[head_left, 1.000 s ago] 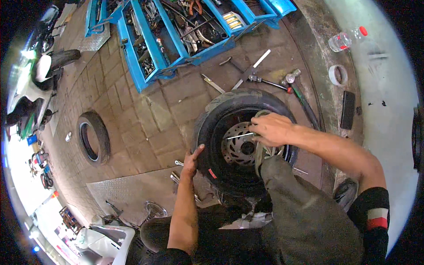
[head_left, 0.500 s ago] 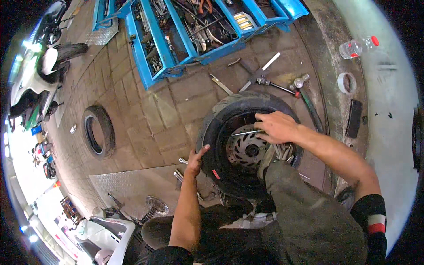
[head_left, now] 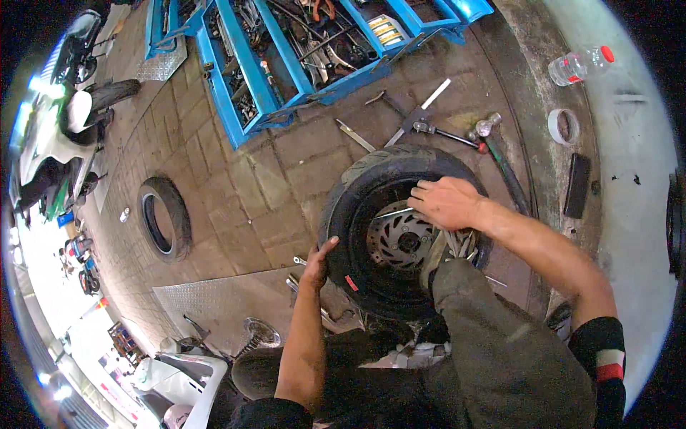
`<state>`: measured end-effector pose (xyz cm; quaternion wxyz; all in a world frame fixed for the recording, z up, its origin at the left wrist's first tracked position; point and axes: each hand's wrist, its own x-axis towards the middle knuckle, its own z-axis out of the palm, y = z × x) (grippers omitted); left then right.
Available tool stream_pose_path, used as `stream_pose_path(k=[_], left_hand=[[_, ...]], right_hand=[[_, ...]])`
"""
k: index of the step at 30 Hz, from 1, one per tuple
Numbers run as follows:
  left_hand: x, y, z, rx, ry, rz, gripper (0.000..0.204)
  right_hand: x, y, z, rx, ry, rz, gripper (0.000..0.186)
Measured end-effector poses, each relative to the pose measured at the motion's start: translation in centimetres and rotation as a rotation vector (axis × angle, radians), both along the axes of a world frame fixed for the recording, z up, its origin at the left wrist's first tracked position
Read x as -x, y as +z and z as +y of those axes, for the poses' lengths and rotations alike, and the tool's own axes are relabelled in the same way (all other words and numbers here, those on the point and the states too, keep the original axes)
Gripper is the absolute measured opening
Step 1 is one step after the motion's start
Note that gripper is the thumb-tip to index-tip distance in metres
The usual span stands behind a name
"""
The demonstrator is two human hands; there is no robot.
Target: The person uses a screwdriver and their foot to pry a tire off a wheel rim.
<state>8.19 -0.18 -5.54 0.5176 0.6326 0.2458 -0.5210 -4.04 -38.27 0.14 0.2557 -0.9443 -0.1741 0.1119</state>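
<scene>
My left hand grips the outer left side of a black tyre on a wheel lying before me, thumb along the sidewall. Inside the rim sits a silver slotted brake disc. My right hand has its fingers curled around a thin metal rod at the upper inner edge of the tyre; the rod's far tip is hard to make out. My shoe, below my right hand, rests on the right part of the wheel, partly covering it.
A blue cantilever toolbox full of tools stands ahead. Hammers and bars lie behind the wheel. Right: plastic bottle, tape roll, black oblong object. Left: loose tyre, parked motorbikes.
My right hand has shifted slightly upward along the rim, and the rod in it has tilted. My left hand keeps its hold on the tyre. The whole view has shifted a little.
</scene>
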Motion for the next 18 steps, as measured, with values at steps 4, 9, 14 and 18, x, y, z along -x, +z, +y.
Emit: stream_pose_path(k=[4,9,14,18], left_hand=[[-0.6,-3.7,4.8,-0.127,0.042,0.007,0.108],[-0.4,-2.9,2.9,-0.021,0.0,0.021,0.11],[0.1,-0.4,0.8,-0.021,-0.045,-0.032,0.105],[0.1,0.2,1.5,-0.027,-0.009,-0.094,0.1]], right_hand=[[-1.5,0.8,-0.3,-0.003,0.066,0.077,0.031],[-1.1,0.6,-0.6,-0.045,0.009,0.158,0.034],[-1.3,-0.3,0.9,-0.032,-0.069,0.33,0.035],[-2.0,0.0,2.0,-0.137,-0.162,0.205,0.026]])
